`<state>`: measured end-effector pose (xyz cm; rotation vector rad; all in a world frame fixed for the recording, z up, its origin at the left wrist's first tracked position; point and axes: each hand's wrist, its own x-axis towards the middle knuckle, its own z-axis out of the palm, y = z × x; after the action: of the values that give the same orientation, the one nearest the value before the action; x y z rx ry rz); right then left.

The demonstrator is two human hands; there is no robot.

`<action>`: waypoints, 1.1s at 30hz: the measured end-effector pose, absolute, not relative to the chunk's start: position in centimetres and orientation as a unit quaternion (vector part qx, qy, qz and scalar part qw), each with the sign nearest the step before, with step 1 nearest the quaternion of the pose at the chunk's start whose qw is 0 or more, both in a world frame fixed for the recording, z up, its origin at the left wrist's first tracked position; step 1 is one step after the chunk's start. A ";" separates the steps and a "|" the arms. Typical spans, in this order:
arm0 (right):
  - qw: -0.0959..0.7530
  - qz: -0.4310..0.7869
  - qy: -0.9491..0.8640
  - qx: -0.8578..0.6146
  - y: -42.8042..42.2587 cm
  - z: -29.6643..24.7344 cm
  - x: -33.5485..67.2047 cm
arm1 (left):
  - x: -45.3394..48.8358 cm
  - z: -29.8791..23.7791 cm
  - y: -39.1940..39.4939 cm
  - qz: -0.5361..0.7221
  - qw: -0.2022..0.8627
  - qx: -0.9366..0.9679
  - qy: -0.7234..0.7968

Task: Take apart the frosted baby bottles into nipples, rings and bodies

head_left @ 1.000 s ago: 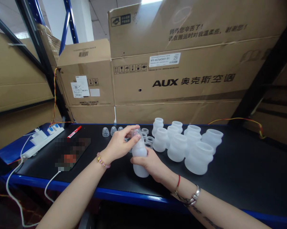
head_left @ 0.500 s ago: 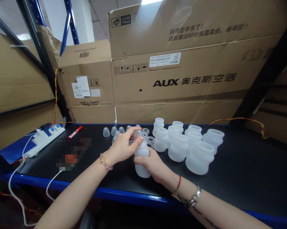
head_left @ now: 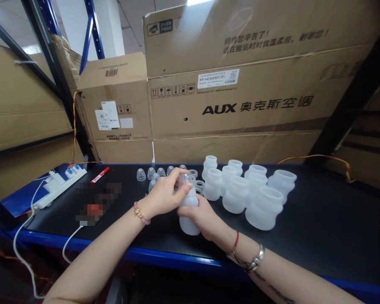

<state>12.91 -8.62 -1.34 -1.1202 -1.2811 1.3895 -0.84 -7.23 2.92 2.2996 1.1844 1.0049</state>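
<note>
- Black bench top (head_left: 319,219), blue-edged; brown cardboard cartons (head_left: 240,126) stacked far behind.
- My right hand (head_left: 204,217) grips a frosted white plastic bottle (head_left: 190,226); my left hand (head_left: 163,196) pinches its top.

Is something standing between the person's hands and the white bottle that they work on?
Nothing visible does. The right hand wraps the bottle around its body, and the left hand pinches its top. The other bottles stand apart to the right of it on the black bench.
</note>
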 end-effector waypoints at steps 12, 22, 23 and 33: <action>0.451 0.568 -0.499 -0.474 -8.7 -1.0 12.9 | -0.9 2.1 -7.0 0.374 0.220 0.804 0.406; 0.471 0.539 -0.513 -0.474 -8.1 -1.5 13.0 | -0.9 1.1 -6.6 0.411 0.304 0.781 0.359; 0.471 0.535 -0.515 -0.476 -8.1 -1.5 12.9 | -1.0 1.2 -6.7 0.409 0.305 0.781 0.358; 0.469 0.528 -0.523 -0.477 -8.1 -1.6 13.0 | -1.2 1.5 -6.6 0.390 0.311 0.787 0.362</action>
<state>13.03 -8.14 -1.57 -1.1695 -1.2827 1.2932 -1.15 -6.61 1.49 2.0781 0.9569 1.0304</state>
